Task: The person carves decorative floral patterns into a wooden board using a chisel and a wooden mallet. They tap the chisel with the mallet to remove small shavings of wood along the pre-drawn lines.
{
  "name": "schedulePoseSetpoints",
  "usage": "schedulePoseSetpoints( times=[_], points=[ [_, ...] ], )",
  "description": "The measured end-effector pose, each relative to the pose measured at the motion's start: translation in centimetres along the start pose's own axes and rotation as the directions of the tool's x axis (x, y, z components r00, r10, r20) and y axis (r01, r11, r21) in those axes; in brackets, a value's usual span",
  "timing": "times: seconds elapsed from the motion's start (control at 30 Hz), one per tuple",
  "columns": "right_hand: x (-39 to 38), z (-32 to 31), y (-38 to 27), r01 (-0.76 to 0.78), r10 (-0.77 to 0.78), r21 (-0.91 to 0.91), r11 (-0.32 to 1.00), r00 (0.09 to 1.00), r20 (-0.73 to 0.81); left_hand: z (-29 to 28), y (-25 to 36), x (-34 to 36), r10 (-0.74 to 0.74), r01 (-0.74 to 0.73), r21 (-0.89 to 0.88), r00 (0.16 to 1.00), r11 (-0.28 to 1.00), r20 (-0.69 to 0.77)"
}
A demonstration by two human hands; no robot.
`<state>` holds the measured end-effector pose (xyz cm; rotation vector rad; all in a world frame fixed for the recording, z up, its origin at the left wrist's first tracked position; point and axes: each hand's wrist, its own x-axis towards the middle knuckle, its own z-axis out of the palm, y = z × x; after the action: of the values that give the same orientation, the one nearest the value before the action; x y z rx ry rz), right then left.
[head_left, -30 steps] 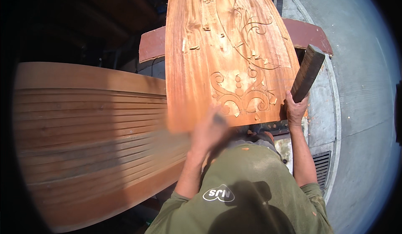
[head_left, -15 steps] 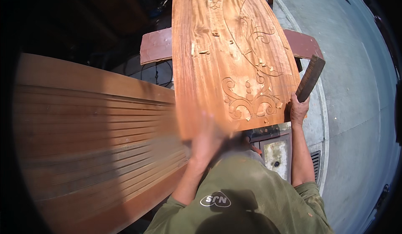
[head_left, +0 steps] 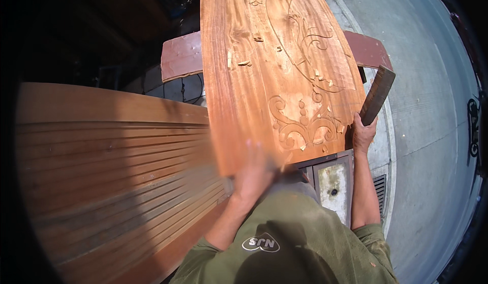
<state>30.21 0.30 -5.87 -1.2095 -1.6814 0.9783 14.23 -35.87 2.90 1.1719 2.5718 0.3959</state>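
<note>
A carved wooden panel (head_left: 234, 96) stretches away in front of me, with scrollwork and a flower relief cut into its face. Loose wood chips (head_left: 245, 63) are scattered over it. At its near left corner is my left hand (head_left: 254, 177), smeared by motion, so its fingers and anything in them are unclear. My right hand (head_left: 364, 134), at the near right edge of the panel, is closed round a dark wooden bar (head_left: 377, 95). The bar slants up and outward past that edge.
A grooved wooden panel (head_left: 71, 131) lies on the left, partly in shadow. Beneath the carved panel a reddish-brown board (head_left: 180, 55) sticks out on both sides. Concrete pavement (head_left: 422, 101) runs along the right, with a drain grate (head_left: 379, 190). A motorcycle (head_left: 473, 129) is at the far right.
My left hand has shifted slightly down and right, still blurred. My right hand keeps the bar in nearly the same place. The view has shifted a little. A motorcycle shows farther down the right side.
</note>
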Motion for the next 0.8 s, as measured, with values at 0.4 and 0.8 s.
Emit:
schedulePoseSetpoints(
  times=[0.4, 0.8],
  points=[
    [0.4, -0.5, -1.4, -0.081, 0.079, 0.059, 0.995, 0.996, 0.04, -4.4, 0.2, 7.2, -0.029, 0.019, -0.529, 1.0, 0.848, -0.01],
    [1.5, -0.8, -2.7, -0.114, 0.106, 0.039, 0.993, 0.98, 0.167, -5.5, 3.9, 22.8, -0.432, -0.273, -0.96, 0.875, -0.068, -0.218]
  ],
)
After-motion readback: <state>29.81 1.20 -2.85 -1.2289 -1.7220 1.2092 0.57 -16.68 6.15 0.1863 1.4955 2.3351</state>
